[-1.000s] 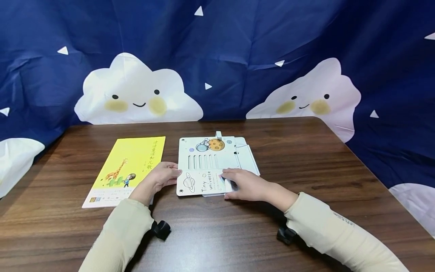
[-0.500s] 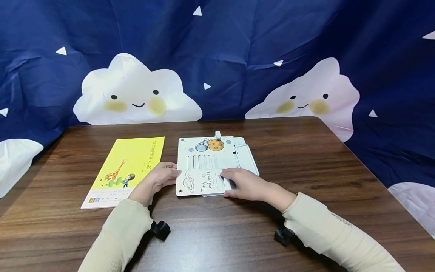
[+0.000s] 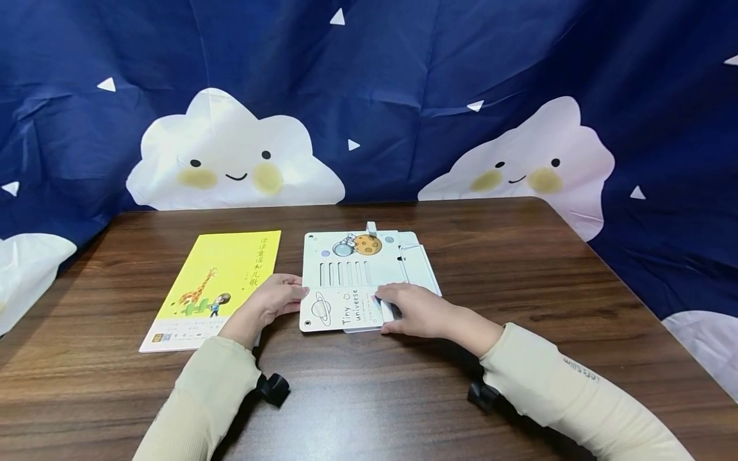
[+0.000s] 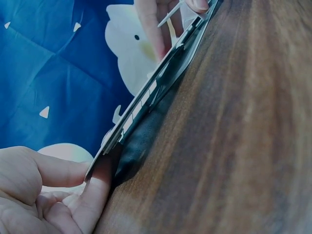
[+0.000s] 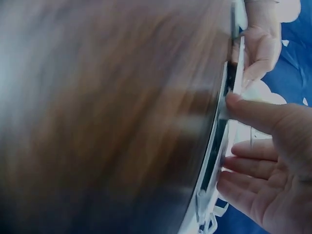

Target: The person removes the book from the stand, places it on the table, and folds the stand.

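Observation:
A white folding book stand point(image 3: 340, 275), printed with an astronaut, planets and "Tiny universe", lies folded nearly flat in the head view. My left hand point(image 3: 277, 298) pinches its near left edge; in the left wrist view the thumb is on top and a finger underneath. At the stand's near right part, my right hand point(image 3: 423, 312) grips a small white piece, thumb at the front edge and fingers over the top. The right wrist view shows that right hand point(image 5: 273, 161) with several fingers against the panel. The stand's underside is mostly hidden.
Left of the stand, a yellow book point(image 3: 225, 275) with a giraffe on its cover lies on the brown wooden table point(image 3: 519, 269), partly behind the left forearm. A blue cloth point(image 3: 392, 77) with white clouds hangs behind the table.

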`<move>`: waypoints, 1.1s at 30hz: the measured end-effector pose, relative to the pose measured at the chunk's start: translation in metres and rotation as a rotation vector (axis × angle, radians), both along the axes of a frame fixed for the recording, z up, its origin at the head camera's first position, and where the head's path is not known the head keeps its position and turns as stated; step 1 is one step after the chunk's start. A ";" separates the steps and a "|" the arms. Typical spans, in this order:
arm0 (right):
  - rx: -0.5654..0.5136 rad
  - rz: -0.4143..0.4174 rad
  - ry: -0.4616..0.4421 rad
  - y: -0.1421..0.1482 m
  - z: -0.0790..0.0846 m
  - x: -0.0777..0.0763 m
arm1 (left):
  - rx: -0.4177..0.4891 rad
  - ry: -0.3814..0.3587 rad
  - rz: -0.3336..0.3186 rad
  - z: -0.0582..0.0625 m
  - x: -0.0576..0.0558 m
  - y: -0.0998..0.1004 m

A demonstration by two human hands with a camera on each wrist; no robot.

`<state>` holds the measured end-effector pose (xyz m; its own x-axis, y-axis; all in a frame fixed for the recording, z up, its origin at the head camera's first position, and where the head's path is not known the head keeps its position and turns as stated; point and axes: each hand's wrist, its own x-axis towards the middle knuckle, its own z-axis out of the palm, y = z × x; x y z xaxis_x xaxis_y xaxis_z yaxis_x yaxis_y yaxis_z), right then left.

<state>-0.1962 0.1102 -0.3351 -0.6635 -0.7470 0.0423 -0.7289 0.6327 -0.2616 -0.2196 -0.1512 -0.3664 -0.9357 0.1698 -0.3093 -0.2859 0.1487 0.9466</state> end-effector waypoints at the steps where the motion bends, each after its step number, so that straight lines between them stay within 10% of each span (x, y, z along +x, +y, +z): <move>1: 0.003 0.005 -0.005 -0.001 0.001 -0.001 | 0.000 -0.001 0.001 0.000 0.000 0.000; 15: 0.098 0.026 -0.176 -0.009 0.032 -0.024 | -0.004 -0.002 0.015 -0.001 0.001 -0.002; 33: -0.110 -0.373 -0.211 -0.015 0.039 -0.103 | -0.001 -0.017 0.019 0.000 -0.001 0.001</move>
